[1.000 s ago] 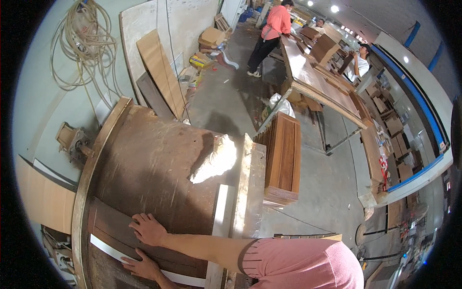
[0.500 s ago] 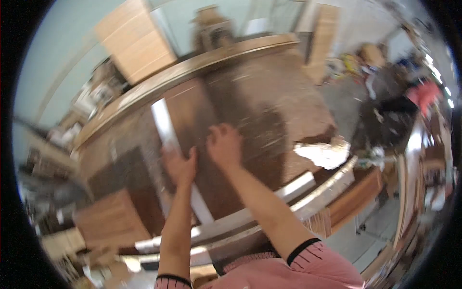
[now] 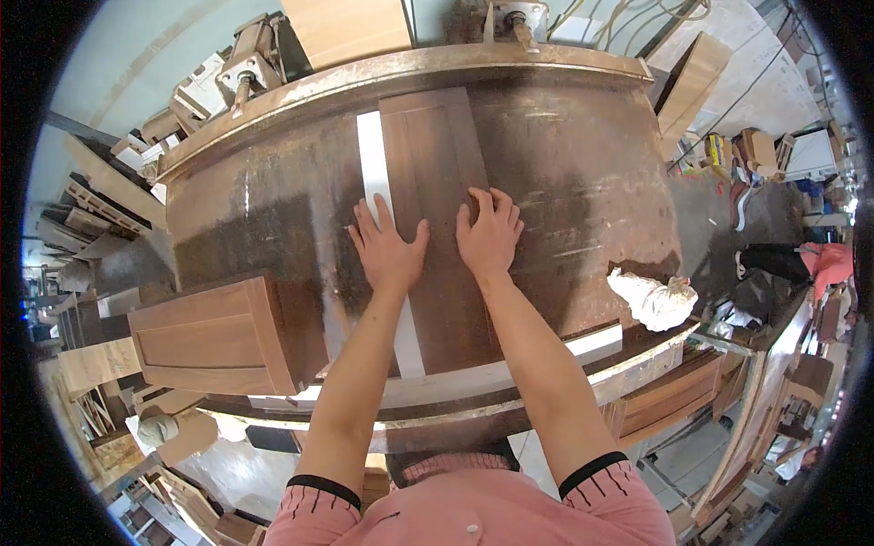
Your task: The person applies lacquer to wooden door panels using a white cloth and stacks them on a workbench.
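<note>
A long brown wooden panel door (image 3: pixel 428 150) lies flat on a worn brown workbench (image 3: pixel 264 200), running away from me. Along its left side is a white strip (image 3: pixel 371 150). My left hand (image 3: pixel 390 250) is spread over the strip and the door's left edge, thumb pointing right. Near the door's right edge rests my right hand (image 3: pixel 492 238), its fingers slightly bent and apart. Neither hand grips anything. The middle of the strip is hidden under my left hand.
A stack of wooden panel doors (image 3: pixel 214 337) sits at the near left. A crumpled white cloth (image 3: pixel 655 298) lies at the bench's right end. Metal clamp fittings (image 3: pixel 250 73) stand behind the raised far rail (image 3: pixel 410 65). Another person (image 3: pixel 819 264) is at the far right.
My view has swung and steadied, so the bench sits straighter in it. My right hand now lies by the door's right edge; my left hand stays over the white strip.
</note>
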The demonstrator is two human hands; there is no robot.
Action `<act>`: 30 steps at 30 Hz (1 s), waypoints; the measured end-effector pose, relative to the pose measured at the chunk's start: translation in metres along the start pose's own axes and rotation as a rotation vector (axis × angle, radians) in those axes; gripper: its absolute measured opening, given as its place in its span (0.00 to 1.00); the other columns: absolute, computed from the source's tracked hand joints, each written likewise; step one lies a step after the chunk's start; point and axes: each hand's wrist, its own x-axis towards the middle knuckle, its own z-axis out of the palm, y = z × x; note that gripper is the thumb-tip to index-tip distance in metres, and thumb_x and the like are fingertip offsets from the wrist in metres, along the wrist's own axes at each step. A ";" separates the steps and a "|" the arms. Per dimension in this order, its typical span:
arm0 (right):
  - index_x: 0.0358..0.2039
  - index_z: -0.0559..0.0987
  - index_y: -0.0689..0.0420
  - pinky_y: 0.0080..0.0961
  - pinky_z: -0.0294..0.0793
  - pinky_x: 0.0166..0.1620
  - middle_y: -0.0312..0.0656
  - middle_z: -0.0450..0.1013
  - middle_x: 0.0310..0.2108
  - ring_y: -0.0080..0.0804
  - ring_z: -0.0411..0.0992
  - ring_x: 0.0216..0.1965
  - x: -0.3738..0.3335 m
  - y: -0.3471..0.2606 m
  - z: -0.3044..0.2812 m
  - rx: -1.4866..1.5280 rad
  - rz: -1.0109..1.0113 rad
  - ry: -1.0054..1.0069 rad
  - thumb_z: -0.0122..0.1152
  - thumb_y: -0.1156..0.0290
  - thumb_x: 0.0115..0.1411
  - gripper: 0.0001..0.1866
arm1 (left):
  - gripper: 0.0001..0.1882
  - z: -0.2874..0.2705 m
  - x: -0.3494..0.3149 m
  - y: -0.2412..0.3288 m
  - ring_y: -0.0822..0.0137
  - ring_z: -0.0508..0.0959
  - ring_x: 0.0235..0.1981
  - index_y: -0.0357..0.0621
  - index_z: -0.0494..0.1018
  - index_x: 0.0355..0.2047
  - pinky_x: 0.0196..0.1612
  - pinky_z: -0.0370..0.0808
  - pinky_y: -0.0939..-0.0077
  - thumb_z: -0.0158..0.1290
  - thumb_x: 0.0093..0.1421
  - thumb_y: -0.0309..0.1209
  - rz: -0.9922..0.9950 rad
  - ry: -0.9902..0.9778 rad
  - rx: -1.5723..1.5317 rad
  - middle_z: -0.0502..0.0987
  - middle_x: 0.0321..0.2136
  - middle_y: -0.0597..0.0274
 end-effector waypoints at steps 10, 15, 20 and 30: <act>0.55 0.76 0.45 0.54 0.65 0.58 0.46 0.68 0.57 0.51 0.66 0.58 0.002 0.000 0.006 -0.003 0.018 -0.010 0.59 0.58 0.64 0.19 | 0.50 0.003 0.002 -0.003 0.47 0.48 0.74 0.43 0.48 0.74 0.75 0.45 0.52 0.51 0.63 0.61 0.014 0.042 0.039 0.49 0.72 0.40; 0.53 0.76 0.44 0.48 0.63 0.59 0.42 0.67 0.56 0.48 0.65 0.58 -0.001 -0.006 -0.001 0.011 0.037 -0.011 0.61 0.59 0.62 0.18 | 0.50 0.002 0.000 -0.005 0.46 0.49 0.74 0.41 0.50 0.73 0.74 0.45 0.50 0.53 0.62 0.59 0.033 0.070 0.003 0.50 0.71 0.38; 0.56 0.73 0.46 0.57 0.64 0.59 0.46 0.67 0.58 0.50 0.64 0.60 -0.001 -0.004 0.000 0.000 0.025 -0.071 0.60 0.57 0.63 0.22 | 0.50 0.005 0.002 -0.006 0.44 0.49 0.73 0.40 0.50 0.73 0.74 0.45 0.48 0.52 0.61 0.60 0.026 0.071 -0.016 0.51 0.71 0.38; 0.67 0.66 0.56 0.55 0.43 0.73 0.46 0.55 0.71 0.52 0.48 0.73 -0.075 0.043 -0.051 -0.046 -0.027 -0.250 0.69 0.48 0.56 0.43 | 0.47 -0.010 -0.013 -0.039 0.43 0.48 0.74 0.41 0.48 0.73 0.74 0.43 0.49 0.51 0.65 0.57 0.134 -0.083 -0.130 0.49 0.72 0.36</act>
